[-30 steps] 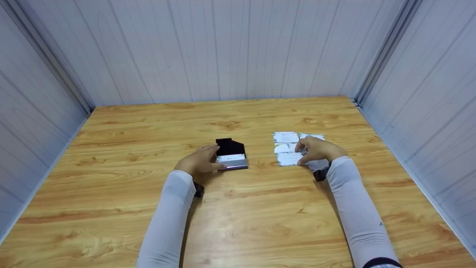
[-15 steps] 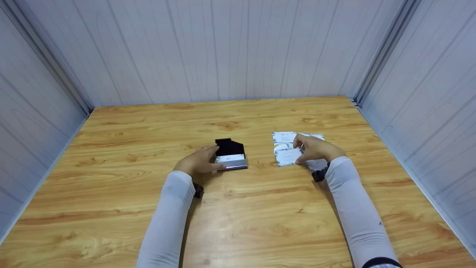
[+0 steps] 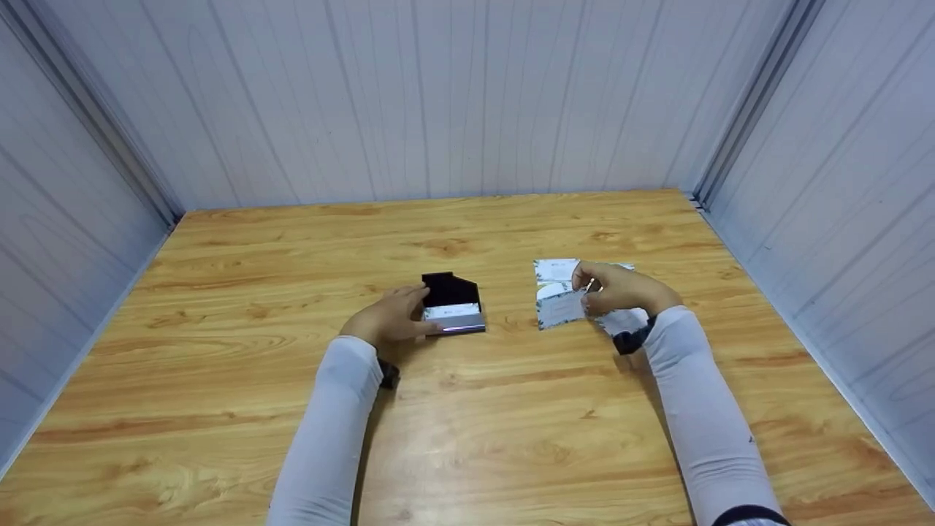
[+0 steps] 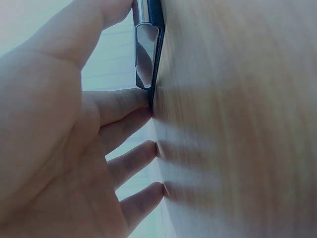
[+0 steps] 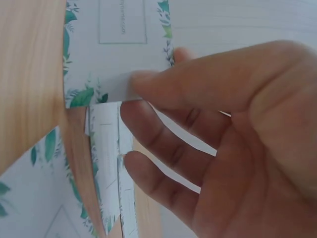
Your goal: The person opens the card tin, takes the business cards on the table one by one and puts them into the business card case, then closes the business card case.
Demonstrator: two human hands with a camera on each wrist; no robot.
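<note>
My left hand (image 3: 391, 315) holds the left side of an open black and silver business card case (image 3: 442, 291). Its thumb lies on the silver front part (image 4: 147, 54), while the index and middle fingertips touch the dark edge and the others the tabletop. A white card (image 3: 451, 310) shows inside the case. To the right, my right hand (image 3: 624, 288) pinches a white business card (image 3: 561, 310) with a green leaf border. In the right wrist view, the thumb lies on top of this card (image 5: 119, 59), its fingers behind, and it stands raised off the cards below.
Several similar cards, among them an upper-left card (image 3: 554, 269) and a lower-right card (image 3: 624, 321), lie around my right hand on the wooden table (image 3: 453, 409). Part of them is hidden by the hand. Pale panel walls (image 3: 438, 95) enclose the table's back and sides.
My right hand's fingers have drawn in on the lower-left card, which now tilts up and has shifted slightly left and nearer. The left hand and the card case have stayed put.
</note>
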